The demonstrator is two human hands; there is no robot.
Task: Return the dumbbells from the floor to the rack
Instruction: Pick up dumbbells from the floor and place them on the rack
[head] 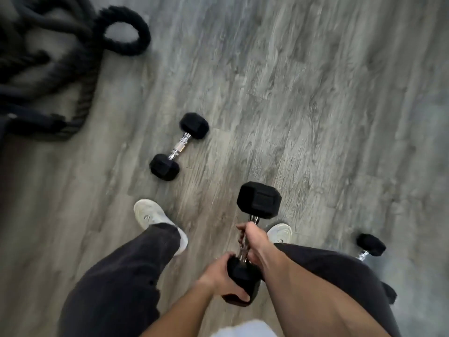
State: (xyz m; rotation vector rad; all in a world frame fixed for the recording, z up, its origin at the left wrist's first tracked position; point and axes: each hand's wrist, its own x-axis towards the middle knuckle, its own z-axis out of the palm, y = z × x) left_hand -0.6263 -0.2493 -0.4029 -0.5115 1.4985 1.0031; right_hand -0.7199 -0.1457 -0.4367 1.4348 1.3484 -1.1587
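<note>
A black hex dumbbell [252,242] is held clear of the wood-grain floor [315,93], closest to the camera. Its near head is cupped by the left hand [220,276], fingers curled under the rubber, while its chrome handle is gripped by the right hand [252,239], fingers wrapped round the bar. The far head, six-sided and matte black, is pointed away, above the right shoe.

At the far left, thick black battle ropes [48,57] are piled, one end curled in a loop. Further right, a second hex dumbbell [179,146] is seen lying on the floor ahead of the left white sneaker [155,220], its knurled chrome bar set diagonally between two black heads. The right white sneaker [280,233] is partly hidden by the forearm. At the far right, a third dumbbell [370,245] is partly covered by the dark trouser leg [340,268]. The rack is not seen.
</note>
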